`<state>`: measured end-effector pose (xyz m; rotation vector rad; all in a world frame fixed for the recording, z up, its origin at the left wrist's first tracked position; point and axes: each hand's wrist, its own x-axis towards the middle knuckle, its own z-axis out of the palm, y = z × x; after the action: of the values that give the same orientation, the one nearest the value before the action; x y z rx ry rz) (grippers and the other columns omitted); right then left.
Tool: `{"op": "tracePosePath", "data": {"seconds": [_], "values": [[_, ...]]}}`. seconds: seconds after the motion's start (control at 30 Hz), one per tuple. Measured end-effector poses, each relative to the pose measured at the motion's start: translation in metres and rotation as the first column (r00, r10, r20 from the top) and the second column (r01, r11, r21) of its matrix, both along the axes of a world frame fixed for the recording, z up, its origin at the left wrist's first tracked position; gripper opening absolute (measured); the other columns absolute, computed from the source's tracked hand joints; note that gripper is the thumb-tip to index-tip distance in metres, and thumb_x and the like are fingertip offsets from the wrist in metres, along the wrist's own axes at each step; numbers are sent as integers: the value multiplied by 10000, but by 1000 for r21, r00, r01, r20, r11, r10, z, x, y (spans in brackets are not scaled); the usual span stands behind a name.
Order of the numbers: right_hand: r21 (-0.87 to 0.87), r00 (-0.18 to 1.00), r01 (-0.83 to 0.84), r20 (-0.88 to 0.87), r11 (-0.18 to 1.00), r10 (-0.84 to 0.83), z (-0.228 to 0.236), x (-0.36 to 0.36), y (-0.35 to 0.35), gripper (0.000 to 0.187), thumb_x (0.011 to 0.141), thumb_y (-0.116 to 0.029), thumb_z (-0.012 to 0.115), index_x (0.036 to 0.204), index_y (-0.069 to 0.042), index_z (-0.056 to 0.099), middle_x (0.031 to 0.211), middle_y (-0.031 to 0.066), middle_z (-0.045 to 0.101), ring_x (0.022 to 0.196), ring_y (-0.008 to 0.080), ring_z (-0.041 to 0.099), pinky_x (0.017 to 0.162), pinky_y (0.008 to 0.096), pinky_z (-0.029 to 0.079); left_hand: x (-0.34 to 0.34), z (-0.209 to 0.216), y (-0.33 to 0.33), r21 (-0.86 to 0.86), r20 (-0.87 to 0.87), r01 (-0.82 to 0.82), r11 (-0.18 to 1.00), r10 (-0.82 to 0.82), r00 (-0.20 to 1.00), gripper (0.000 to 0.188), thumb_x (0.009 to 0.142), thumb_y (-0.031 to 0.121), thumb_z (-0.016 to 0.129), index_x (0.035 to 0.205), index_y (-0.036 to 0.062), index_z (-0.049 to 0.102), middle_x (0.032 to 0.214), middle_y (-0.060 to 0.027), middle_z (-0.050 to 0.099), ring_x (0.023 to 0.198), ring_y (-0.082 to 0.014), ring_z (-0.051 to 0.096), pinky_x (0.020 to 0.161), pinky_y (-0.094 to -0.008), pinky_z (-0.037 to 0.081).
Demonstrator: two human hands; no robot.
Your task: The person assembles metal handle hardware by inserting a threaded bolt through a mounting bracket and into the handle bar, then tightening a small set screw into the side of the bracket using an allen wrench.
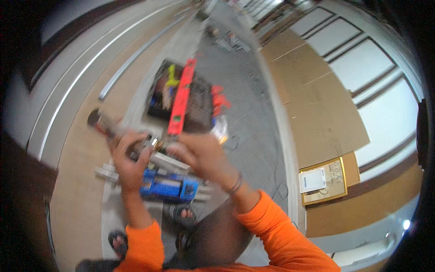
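My left hand (129, 158) is closed round a blurred hand tool (106, 124) with a dark round end, which sticks out to the upper left. A shiny metal piece (155, 142) shows at the tool's near end, between my hands. My right hand (197, 154) is closed, its fingertips close to that metal piece; what they grip is hidden and blurred. Just below both hands stands a blue boxy device (167, 187) with pale bars around it. Beyond them, a red spirit level (182, 97) lies across a dark open tool box (199, 97).
A yellow-green tool (171, 76) lies in the tool box, with orange-red items (220, 100) beside it. A metal strip (136, 54) runs along the left. At right, large cardboard (312, 99) covers the surface near a gold frame (343, 181). Loose scraps (233, 41) lie farther off.
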<state>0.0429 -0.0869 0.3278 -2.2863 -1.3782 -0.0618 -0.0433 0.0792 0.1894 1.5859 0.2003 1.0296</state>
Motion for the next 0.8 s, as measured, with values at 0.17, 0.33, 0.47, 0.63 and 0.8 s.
{"op": "tracePosePath", "data": {"seconds": [0.17, 0.33, 0.47, 0.63, 0.8], "values": [[45, 987, 19, -161, 999, -12, 19, -17, -2, 385, 933, -399, 687, 799, -47, 608, 675, 180, 574, 630, 384, 600, 556, 445, 451, -11, 26, -3, 23, 16, -44, 999, 43, 999, 345, 701, 47, 816, 1033, 101, 738, 1171, -115, 607, 1129, -244, 538, 959, -381, 475], [-47, 997, 7, -72, 999, -11, 12, -13, 2, 388, 930, -387, 695, 786, -40, 601, 644, 178, 536, 578, 380, 560, 531, 445, 423, -15, 28, 1, 40, 59, -49, 998, 46, 997, 355, 707, 84, 868, 1035, 112, 737, 1186, -138, 572, 1180, -257, 512, 964, -383, 471], [81, 996, -31, -85, 996, 38, 10, -10, 0, 398, 927, -387, 699, 759, -42, 592, 629, 173, 519, 566, 370, 550, 520, 429, 419, -9, 32, -1, 60, 136, -63, 996, 54, 989, 372, 708, 89, 879, 1050, 116, 734, 1151, -126, 573, 1209, -254, 498, 969, -373, 472], [-28, 998, 1, -61, 1000, -3, 12, -9, -6, 388, 918, -400, 707, 788, -54, 590, 662, 161, 539, 573, 349, 559, 514, 411, 418, -6, 31, -2, 120, 134, -53, 991, 37, 990, 378, 704, 90, 882, 1051, 120, 735, 1164, -121, 565, 1201, -245, 492, 970, -358, 473], [-38, 995, -20, -102, 999, 16, 15, -11, -4, 370, 915, -382, 713, 776, -64, 584, 667, 149, 561, 556, 337, 558, 510, 408, 419, -7, 27, 4, 156, 129, -35, 987, 15, 992, 394, 696, 83, 881, 1059, 114, 731, 1183, -118, 560, 1189, -236, 499, 968, -359, 479]]}}
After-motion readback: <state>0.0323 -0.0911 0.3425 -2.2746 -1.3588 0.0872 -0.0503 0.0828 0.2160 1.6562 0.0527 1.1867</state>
